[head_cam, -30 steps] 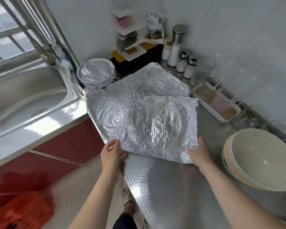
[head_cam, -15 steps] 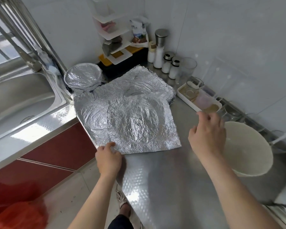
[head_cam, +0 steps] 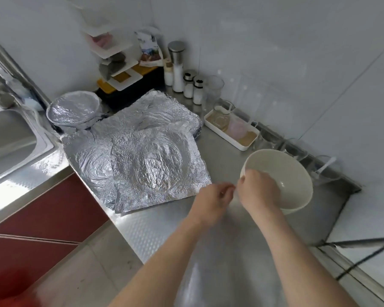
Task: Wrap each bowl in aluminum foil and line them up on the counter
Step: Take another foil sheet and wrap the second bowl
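A white bowl (head_cam: 284, 173) sits at the right of the steel counter (head_cam: 208, 251), slightly tilted. My right hand (head_cam: 257, 191) grips its near-left rim, fingers inside. My left hand (head_cam: 215, 198) hovers just left of it, fingers loosely curled, holding nothing and touching neither the bowl nor the foil. Crumpled foil sheets (head_cam: 155, 165) with round bowl imprints lie overlapped in the counter's middle. One foil-wrapped bowl (head_cam: 73, 110) stands at the back left beside the sink. No other bowls show under the white one.
The sink (head_cam: 9, 138) lies at the left. A white tray (head_cam: 231, 138) with a glass jug, salt shakers (head_cam: 193, 87), a shelf rack (head_cam: 118, 63) and glass jars line the back wall. Red cabinet fronts (head_cam: 49, 207) drop below the counter edge. A black cable (head_cam: 364, 242) runs at the right.
My left hand let go of the foil's front edge and moved right beside the right hand. My right hand left the foil and took the white bowl's rim. The view swung right.
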